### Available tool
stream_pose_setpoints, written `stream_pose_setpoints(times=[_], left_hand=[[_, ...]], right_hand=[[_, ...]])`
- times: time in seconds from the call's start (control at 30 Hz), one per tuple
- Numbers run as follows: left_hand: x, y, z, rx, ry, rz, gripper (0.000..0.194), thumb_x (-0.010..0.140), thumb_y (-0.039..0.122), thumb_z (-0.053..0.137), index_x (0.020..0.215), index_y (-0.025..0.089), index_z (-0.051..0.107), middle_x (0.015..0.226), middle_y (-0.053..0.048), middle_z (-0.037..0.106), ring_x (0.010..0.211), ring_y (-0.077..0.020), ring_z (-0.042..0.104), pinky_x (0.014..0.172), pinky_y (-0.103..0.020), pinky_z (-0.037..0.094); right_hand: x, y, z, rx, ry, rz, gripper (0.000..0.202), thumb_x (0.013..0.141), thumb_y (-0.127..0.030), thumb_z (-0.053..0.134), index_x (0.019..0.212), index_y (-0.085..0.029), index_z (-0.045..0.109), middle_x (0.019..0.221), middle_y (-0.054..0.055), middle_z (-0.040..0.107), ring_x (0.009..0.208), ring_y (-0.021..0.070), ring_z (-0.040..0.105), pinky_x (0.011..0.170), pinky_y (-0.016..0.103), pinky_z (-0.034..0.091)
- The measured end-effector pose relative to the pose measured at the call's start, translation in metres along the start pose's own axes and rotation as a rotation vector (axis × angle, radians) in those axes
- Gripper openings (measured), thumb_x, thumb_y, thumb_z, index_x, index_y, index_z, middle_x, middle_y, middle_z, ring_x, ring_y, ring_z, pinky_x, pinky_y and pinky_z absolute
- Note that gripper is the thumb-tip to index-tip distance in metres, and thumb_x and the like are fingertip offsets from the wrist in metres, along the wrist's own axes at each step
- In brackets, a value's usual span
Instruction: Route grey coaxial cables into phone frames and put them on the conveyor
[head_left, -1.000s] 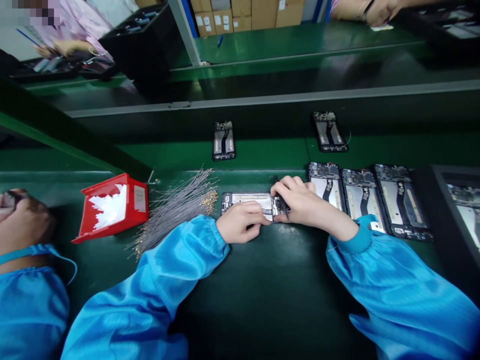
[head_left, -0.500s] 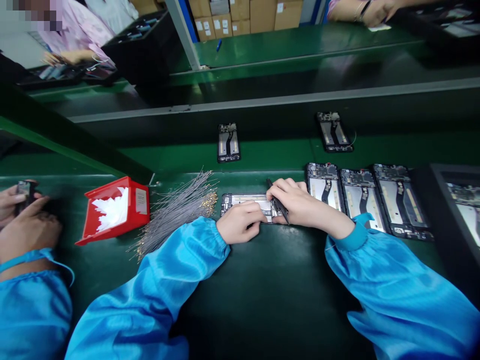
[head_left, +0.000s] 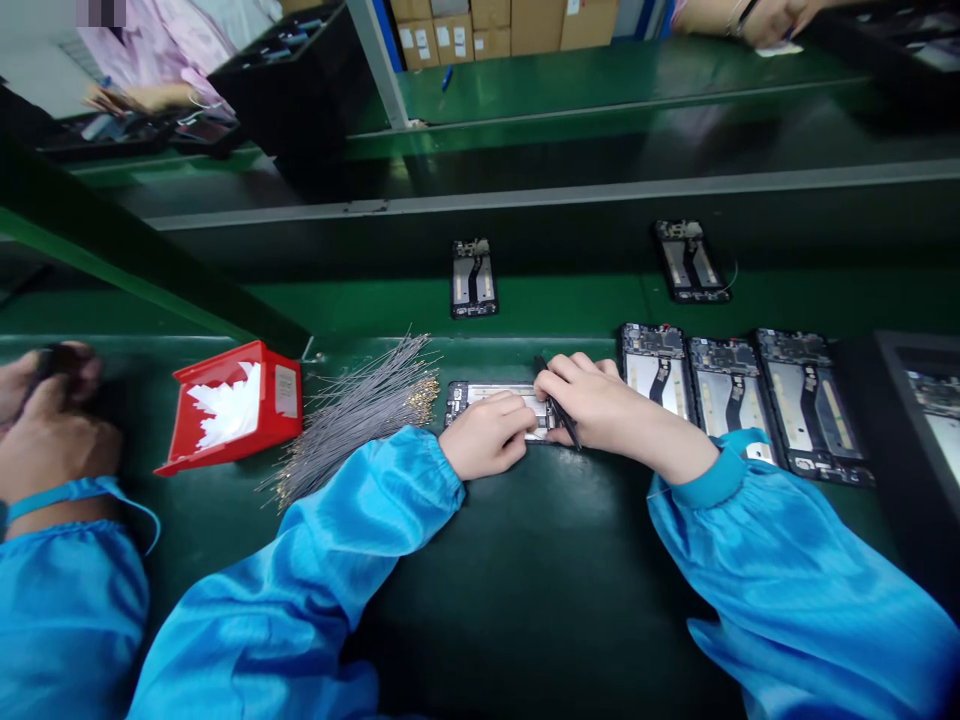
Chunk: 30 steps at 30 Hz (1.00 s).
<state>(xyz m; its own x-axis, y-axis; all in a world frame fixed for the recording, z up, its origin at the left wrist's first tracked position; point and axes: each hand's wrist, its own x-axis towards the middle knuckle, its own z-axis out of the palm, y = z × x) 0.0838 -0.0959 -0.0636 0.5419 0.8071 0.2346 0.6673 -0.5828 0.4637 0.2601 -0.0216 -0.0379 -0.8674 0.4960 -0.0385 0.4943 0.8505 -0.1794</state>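
Left hand (head_left: pixel 487 436) on one phone (head_left: pixel 495 391); right hand (head_left: pixel 592 400), one tool (head_left: pixel 567 425); three phones (head_left: pixel 733 405) alongside.

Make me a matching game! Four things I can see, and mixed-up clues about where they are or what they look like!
1. red bin
2. grey wires
3. black tool
4. blue pen

A. held in the right hand
B. gold-coloured tips
C. on the far green bench
D. white pieces inside

Right pairs: 1-D, 2-B, 3-A, 4-C
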Motion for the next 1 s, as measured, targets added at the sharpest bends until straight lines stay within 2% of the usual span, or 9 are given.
stream_pose_setpoints(times=[0.27, 0.43, 0.63, 0.7, 0.77, 0.87, 0.93, 1.0], left_hand=[[0.0, -0.001, -0.001, 0.016, -0.02, 0.039, 0.016, 0.073, 0.009, 0.036, 0.071, 0.016, 0.051, 0.068, -0.003, 0.047, 0.069, -0.0152, 0.043, 0.065, -0.027, 0.04], [-0.001, -0.002, -0.002, -0.024, -0.037, 0.08, 0.017, 0.072, 0.01, 0.036, 0.072, 0.016, 0.052, 0.068, -0.002, 0.048, 0.069, -0.0149, 0.043, 0.065, -0.026, 0.04], [-0.003, 0.001, -0.002, -0.007, -0.032, 0.067, 0.017, 0.07, 0.009, 0.038, 0.073, 0.016, 0.053, 0.07, -0.003, 0.049, 0.07, -0.0152, 0.044, 0.066, -0.027, 0.041], [-0.003, 0.003, -0.003, 0.032, -0.011, 0.043, 0.016, 0.069, 0.01, 0.041, 0.075, 0.016, 0.054, 0.077, -0.004, 0.05, 0.076, -0.0166, 0.045, 0.07, -0.029, 0.042], [-0.003, 0.005, -0.004, 0.077, 0.027, 0.009, 0.02, 0.068, 0.015, 0.046, 0.085, 0.017, 0.056, 0.094, -0.008, 0.05, 0.091, -0.0209, 0.045, 0.08, -0.036, 0.041], [-0.002, 0.005, -0.002, 0.125, 0.056, -0.047, 0.041, 0.067, 0.023, 0.052, 0.107, 0.016, 0.05, 0.12, -0.013, 0.04, 0.116, -0.0288, 0.032, 0.097, -0.047, 0.03], [-0.001, 0.003, 0.0, 0.146, 0.042, -0.079, 0.052, 0.067, 0.027, 0.054, 0.116, 0.013, 0.045, 0.128, -0.015, 0.035, 0.122, -0.0309, 0.026, 0.101, -0.049, 0.024], [0.0, 0.001, 0.0, 0.163, 0.008, -0.1, 0.056, 0.067, 0.03, 0.055, 0.12, 0.013, 0.042, 0.129, -0.015, 0.035, 0.121, -0.031, 0.028, 0.1, -0.049, 0.025]], right_hand=[[0.001, -0.011, -0.007, 0.018, -0.039, 0.076, 0.027, 0.07, -0.028, 0.058, 0.092, -0.02, 0.045, 0.099, 0.008, 0.047, 0.086, 0.0223, 0.04, 0.058, 0.027, 0.02], [0.002, -0.013, -0.01, 0.041, -0.08, 0.129, 0.026, 0.071, -0.03, 0.056, 0.092, -0.02, 0.045, 0.099, 0.008, 0.046, 0.086, 0.0219, 0.04, 0.058, 0.027, 0.021], [0.002, -0.011, -0.004, 0.044, -0.041, 0.127, 0.03, 0.069, -0.035, 0.059, 0.091, -0.021, 0.044, 0.098, 0.006, 0.046, 0.087, 0.0227, 0.041, 0.058, 0.027, 0.021], [0.001, -0.009, -0.004, 0.057, -0.019, 0.115, 0.03, 0.07, -0.036, 0.058, 0.091, -0.021, 0.044, 0.096, 0.006, 0.047, 0.087, 0.0228, 0.041, 0.058, 0.027, 0.021], [0.001, -0.007, -0.004, 0.076, -0.001, 0.101, 0.024, 0.074, -0.034, 0.055, 0.091, -0.021, 0.044, 0.095, 0.005, 0.048, 0.087, 0.0223, 0.043, 0.059, 0.028, 0.023], [0.001, -0.003, -0.007, 0.142, 0.006, 0.085, 0.011, 0.082, -0.026, 0.045, 0.091, -0.02, 0.045, 0.093, 0.005, 0.05, 0.085, 0.0203, 0.045, 0.062, 0.028, 0.027], [0.001, 0.0, -0.01, 0.202, 0.007, 0.077, 0.008, 0.083, -0.022, 0.042, 0.091, -0.02, 0.045, 0.092, 0.005, 0.051, 0.084, 0.0187, 0.046, 0.064, 0.027, 0.03], [0.001, 0.003, -0.012, 0.252, 0.011, 0.065, 0.007, 0.083, -0.02, 0.043, 0.09, -0.019, 0.046, 0.09, 0.004, 0.052, 0.083, 0.0176, 0.046, 0.065, 0.027, 0.032]])
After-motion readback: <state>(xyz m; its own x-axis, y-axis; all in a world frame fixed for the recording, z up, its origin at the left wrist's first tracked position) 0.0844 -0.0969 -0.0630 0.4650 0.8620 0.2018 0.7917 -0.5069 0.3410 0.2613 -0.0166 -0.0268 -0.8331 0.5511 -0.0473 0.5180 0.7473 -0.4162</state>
